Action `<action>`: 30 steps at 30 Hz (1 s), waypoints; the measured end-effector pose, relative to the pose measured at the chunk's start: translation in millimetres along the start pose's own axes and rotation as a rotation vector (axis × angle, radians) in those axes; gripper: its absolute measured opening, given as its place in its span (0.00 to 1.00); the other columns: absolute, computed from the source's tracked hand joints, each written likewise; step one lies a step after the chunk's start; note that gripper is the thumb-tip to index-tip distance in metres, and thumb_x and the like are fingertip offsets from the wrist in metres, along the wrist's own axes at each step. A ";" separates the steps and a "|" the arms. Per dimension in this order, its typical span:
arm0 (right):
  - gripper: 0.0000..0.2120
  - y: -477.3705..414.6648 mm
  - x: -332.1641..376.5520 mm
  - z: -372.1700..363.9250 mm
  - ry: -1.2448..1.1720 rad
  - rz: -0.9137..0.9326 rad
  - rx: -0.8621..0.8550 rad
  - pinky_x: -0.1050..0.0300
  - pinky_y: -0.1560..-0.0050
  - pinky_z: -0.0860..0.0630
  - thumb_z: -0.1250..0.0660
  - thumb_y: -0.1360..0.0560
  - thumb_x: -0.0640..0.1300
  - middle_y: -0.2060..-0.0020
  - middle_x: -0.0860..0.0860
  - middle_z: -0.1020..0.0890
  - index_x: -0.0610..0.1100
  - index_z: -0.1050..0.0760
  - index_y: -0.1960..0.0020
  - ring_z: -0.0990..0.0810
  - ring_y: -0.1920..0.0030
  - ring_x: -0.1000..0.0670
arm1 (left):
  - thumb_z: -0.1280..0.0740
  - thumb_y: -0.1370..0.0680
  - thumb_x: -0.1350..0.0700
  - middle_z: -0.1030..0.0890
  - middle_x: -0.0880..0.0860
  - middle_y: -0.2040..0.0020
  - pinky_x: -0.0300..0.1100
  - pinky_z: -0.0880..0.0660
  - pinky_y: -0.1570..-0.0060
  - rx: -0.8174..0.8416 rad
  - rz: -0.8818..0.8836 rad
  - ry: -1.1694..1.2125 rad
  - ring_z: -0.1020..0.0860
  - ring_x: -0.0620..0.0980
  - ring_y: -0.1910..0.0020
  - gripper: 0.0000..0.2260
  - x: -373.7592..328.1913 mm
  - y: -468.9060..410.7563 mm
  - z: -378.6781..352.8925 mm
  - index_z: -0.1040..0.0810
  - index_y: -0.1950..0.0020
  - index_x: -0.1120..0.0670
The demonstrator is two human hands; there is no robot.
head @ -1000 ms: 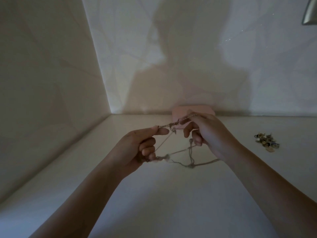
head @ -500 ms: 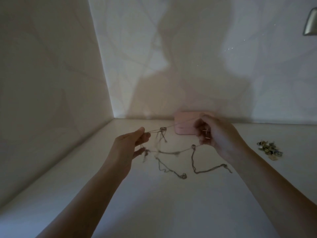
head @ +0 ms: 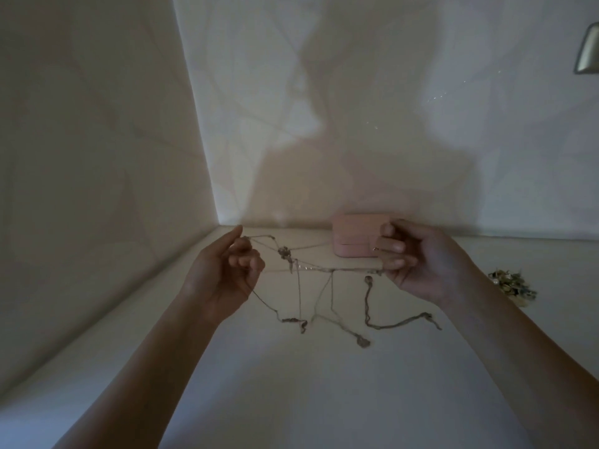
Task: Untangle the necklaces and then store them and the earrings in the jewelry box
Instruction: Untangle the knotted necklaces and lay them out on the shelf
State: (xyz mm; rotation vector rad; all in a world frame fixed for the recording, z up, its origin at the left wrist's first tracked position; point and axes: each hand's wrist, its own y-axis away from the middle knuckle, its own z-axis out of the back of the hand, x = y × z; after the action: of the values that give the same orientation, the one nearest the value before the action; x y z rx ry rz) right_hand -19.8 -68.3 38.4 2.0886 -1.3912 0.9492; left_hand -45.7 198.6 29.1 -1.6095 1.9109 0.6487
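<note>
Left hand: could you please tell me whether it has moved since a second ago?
Yes. The left hand has moved left, away from the pink jewelry box, pulling the necklaces out wider.

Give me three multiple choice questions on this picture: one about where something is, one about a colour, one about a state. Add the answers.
1. Where do the earrings lie?
A) inside the jewelry box
B) on the table, off to the right
C) on top of the box's lid

2. What colour is the jewelry box?
A) black
B) blue
C) pink

3. How are the necklaces?
A) pulled taut in the air, tangled together
B) coiled inside the box
C) laid out apart in straight lines

Answers:
1 B, the pile sits on the table well apart from the box.
2 C, its lid and base show pale pink.
3 A, the strands cross and catch on one another, with loose ends trailing onto the table.
</note>
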 end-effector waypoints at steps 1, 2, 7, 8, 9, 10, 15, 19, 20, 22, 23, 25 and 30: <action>0.08 1.0 0.4 0.7 -0.013 -0.008 0.066 0.65 0.83 0.34 0.26 0.41 0.38 0.77 0.49 0.31 0.39 0.24 0.67 0.38 0.84 0.56 | 0.18 0.42 0.59 0.37 0.47 0.77 0.32 0.28 0.79 0.101 0.072 -0.016 0.35 0.42 0.79 0.16 -1.9 2.5 -0.5 0.25 0.68 0.56; 0.12 2.4 1.2 2.0 -0.031 0.003 0.136 0.66 0.83 0.34 0.23 0.45 0.35 0.76 0.49 0.30 0.38 0.22 0.63 0.37 0.84 0.57 | 0.17 0.42 0.60 0.39 0.46 0.76 0.30 0.33 0.83 0.178 0.135 -0.040 0.38 0.40 0.79 0.16 -3.4 4.7 -1.1 0.23 0.64 0.57; 0.10 10.7 11.8 -1.1 -0.017 0.164 0.310 0.70 0.81 0.36 0.21 0.41 0.43 0.70 0.51 0.23 0.43 0.18 0.62 0.36 0.81 0.59 | 0.18 0.42 0.59 0.33 0.49 0.70 0.30 0.37 0.85 0.204 0.206 -0.163 0.35 0.41 0.75 0.16 -1.9 5.3 -4.8 0.23 0.64 0.57; 0.08 12.4 14.0 -2.6 0.006 0.172 0.297 0.70 0.82 0.40 0.24 0.37 0.47 0.72 0.53 0.24 0.44 0.18 0.63 0.40 0.81 0.58 | 0.18 0.40 0.58 0.31 0.51 0.68 0.30 0.37 0.85 0.170 0.208 -0.181 0.34 0.42 0.74 0.15 -0.7 5.2 -5.5 0.25 0.66 0.56; 0.09 13.3 15.5 -2.4 0.022 0.175 0.281 0.69 0.82 0.43 0.29 0.33 0.50 0.75 0.54 0.26 0.44 0.19 0.63 0.44 0.81 0.57 | 0.21 0.36 0.56 0.29 0.52 0.66 0.30 0.38 0.84 0.127 0.214 -0.222 0.34 0.42 0.74 0.14 0.2 6.1 -6.9 0.27 0.66 0.56; 0.11 13.6 16.6 -1.7 0.036 0.177 0.265 0.68 0.83 0.46 0.33 0.30 0.50 0.78 0.54 0.28 0.44 0.18 0.64 0.47 0.80 0.56 | 0.25 0.31 0.53 0.28 0.52 0.65 0.30 0.39 0.84 0.076 0.212 -0.318 0.35 0.42 0.75 0.12 1.6 7.7 -10.5 0.27 0.65 0.55; 0.09 16.6 15.0 -7.5 0.144 0.216 0.220 0.67 0.81 0.48 0.32 0.35 0.46 0.79 0.54 0.28 0.42 0.16 0.62 0.46 0.82 0.57 | 0.26 0.29 0.48 0.32 0.48 0.71 0.33 0.38 0.77 -0.182 0.084 -1.387 0.37 0.43 0.76 0.14 19.1 8.4 -14.4 0.22 0.47 0.52; 0.10 16.2 11.2 -6.3 0.157 0.264 0.237 0.70 0.81 0.39 0.26 0.41 0.46 0.57 0.44 0.16 0.39 0.18 0.66 0.33 0.79 0.58 | 0.32 0.23 0.54 0.36 0.46 0.75 0.34 0.37 0.76 0.071 0.137 -1.386 0.39 0.44 0.77 0.07 25.8 15.6 -18.8 0.20 0.46 0.51; 0.10 16.0 10.3 -5.7 0.175 0.254 0.256 0.70 0.81 0.38 0.25 0.42 0.46 0.52 0.42 0.16 0.39 0.18 0.66 0.32 0.78 0.58 | 0.34 0.21 0.54 0.36 0.45 0.76 0.35 0.36 0.76 0.102 0.123 -1.432 0.39 0.43 0.77 0.06 28.5 15.6 -18.6 0.19 0.46 0.51; 0.13 16.2 9.0 -6.2 0.209 0.218 0.301 0.70 0.81 0.42 0.22 0.44 0.46 0.47 0.42 0.17 0.38 0.18 0.66 0.31 0.77 0.59 | 0.39 0.18 0.55 0.34 0.45 0.76 0.35 0.32 0.74 0.160 0.102 -1.487 0.36 0.42 0.79 0.09 35.1 15.1 -19.0 0.19 0.45 0.51; 0.15 16.4 8.4 -6.5 0.224 0.199 0.323 0.70 0.80 0.45 0.21 0.46 0.47 0.46 0.42 0.17 0.38 0.17 0.67 0.31 0.77 0.59 | 0.41 0.18 0.57 0.31 0.46 0.76 0.36 0.29 0.73 0.193 0.113 -1.461 0.34 0.42 0.79 0.11 38.6 15.3 -19.8 0.19 0.44 0.52; 0.17 17.0 6.4 -8.8 0.262 0.178 0.358 0.68 0.79 0.48 0.20 0.48 0.48 0.45 0.44 0.17 0.37 0.17 0.67 0.30 0.76 0.59 | 0.42 0.18 0.63 0.24 0.49 0.70 0.38 0.25 0.68 0.249 0.167 -1.310 0.27 0.44 0.75 0.12 44.7 18.5 -24.8 0.20 0.42 0.55; 0.11 23.8 1.6 -19.4 0.385 0.196 0.436 0.67 0.77 0.48 0.25 0.45 0.50 0.49 0.35 0.22 0.41 0.17 0.71 0.32 0.71 0.59 | 0.37 0.23 0.69 0.18 0.54 0.60 0.38 0.25 0.62 0.219 0.176 -1.008 0.21 0.48 0.63 0.15 63.2 16.5 -27.0 0.25 0.38 0.58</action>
State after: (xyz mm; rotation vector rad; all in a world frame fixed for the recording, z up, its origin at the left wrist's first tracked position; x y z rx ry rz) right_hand -47.0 -65.0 52.3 1.9250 -1.2811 1.7641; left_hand -73.0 137.7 5.8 -0.7215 1.2822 1.0250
